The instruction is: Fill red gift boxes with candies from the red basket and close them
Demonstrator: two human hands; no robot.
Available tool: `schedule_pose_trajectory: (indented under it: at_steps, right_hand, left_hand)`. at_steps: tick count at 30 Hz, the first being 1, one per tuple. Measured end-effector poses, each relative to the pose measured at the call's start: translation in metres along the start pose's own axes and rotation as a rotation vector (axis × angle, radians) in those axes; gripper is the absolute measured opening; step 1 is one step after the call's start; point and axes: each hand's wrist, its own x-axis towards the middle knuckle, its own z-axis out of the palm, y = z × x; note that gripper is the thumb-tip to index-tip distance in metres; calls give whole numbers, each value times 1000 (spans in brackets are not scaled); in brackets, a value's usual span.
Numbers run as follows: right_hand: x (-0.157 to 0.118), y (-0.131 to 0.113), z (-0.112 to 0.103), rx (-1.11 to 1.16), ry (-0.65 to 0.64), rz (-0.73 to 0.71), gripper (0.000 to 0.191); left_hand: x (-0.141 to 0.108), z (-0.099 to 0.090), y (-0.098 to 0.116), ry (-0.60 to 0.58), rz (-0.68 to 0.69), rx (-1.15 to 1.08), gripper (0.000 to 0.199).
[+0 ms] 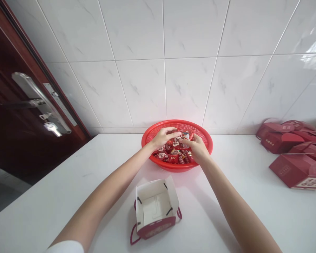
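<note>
Reaching into the red basket (208, 140), both hands' fingers (171, 134) pinch one candy packet (185, 134), its long axis spanning left hand (162, 137) to right hand (197, 147).

Both hands (180, 142) grip candy packet (185, 134) over red basket (208, 140).

Looking like a home, prob a kitchen or utility corner w/ a bit of hand packing going on: glossy white marble-look wall tiles (189, 42) running behind a plain white counter (252, 218), a dark wood door (7, 116) w/ a metal handle (34, 102) & lock plate standing at the left. A red plastic basket (205, 140) of wrapped sweets (173, 154) sitting against the wall, an open gift box (155, 211) lying in front, more red boxes (295, 158) piling up at the right
</note>
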Motion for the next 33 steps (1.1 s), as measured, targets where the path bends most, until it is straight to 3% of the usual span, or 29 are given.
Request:
schedule_pose_trajectory:
  at_steps: [14,19,23,28,33]
  right_hand:
    - [-2,-4,2,-21,-72,22,40]
    - [-1,0,0,-31,-30,4,38]
    - [1,1,-1,-31,29,-29,34]
    - [2,2,-1,-8,72,-44,31]
    - [4,2,-1,13,99,-41,30]
  left_hand:
    - [2,-2,-1,26,-9,-34,39]
    - [5,-6,-3,29,-33,48,47]
    - [15,-27,-5,50,-86,196,49]
    - [15,-67,-8,-40,-224,534,26]
    - [6,-74,-16,-174,-357,760,15]
